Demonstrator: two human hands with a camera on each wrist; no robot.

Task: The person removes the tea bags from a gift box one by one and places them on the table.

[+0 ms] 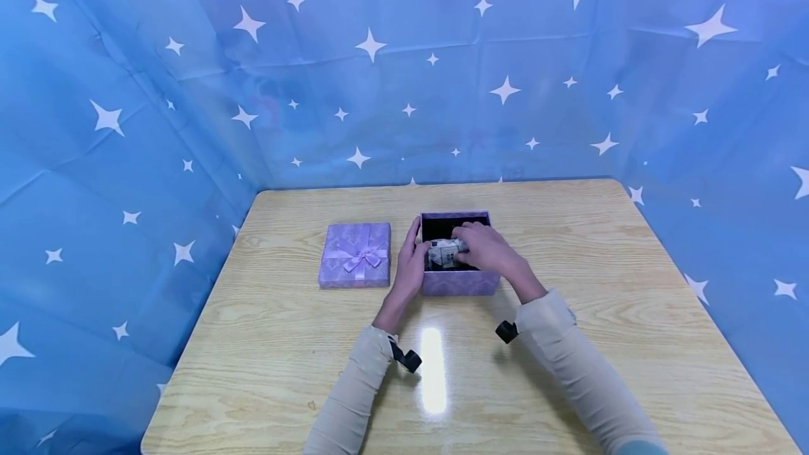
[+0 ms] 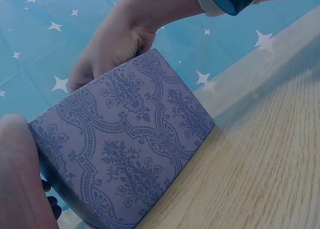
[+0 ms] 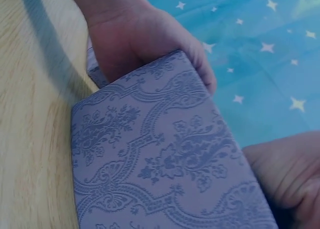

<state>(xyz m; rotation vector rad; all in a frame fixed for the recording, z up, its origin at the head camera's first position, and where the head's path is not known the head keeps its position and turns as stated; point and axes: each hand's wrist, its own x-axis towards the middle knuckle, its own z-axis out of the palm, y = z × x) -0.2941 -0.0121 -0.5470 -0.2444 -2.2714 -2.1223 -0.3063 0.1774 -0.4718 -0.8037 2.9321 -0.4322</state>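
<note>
A purple box (image 1: 459,284) with an embossed floral pattern and a black inside stands lidless on the table. My left hand (image 1: 409,267) holds it by its left side, thumb over the rim and fingers along the outer wall. Inside the box, my right hand (image 1: 485,247) grips the right end of a grey-and-white printed bundle (image 1: 444,253). The front wall of the box (image 2: 125,134) hides the bundle and the right fingertips in the left wrist view. In the right wrist view the left thumb lies at the corner of the box (image 3: 150,154).
Left of the box lies its purple lid (image 1: 355,274), with a lilac ribbon bow on top. Both stand on a light wood table (image 1: 265,343) that has rounded far corners. Behind and beside it hangs a blue curtain (image 1: 442,125) printed with white stars.
</note>
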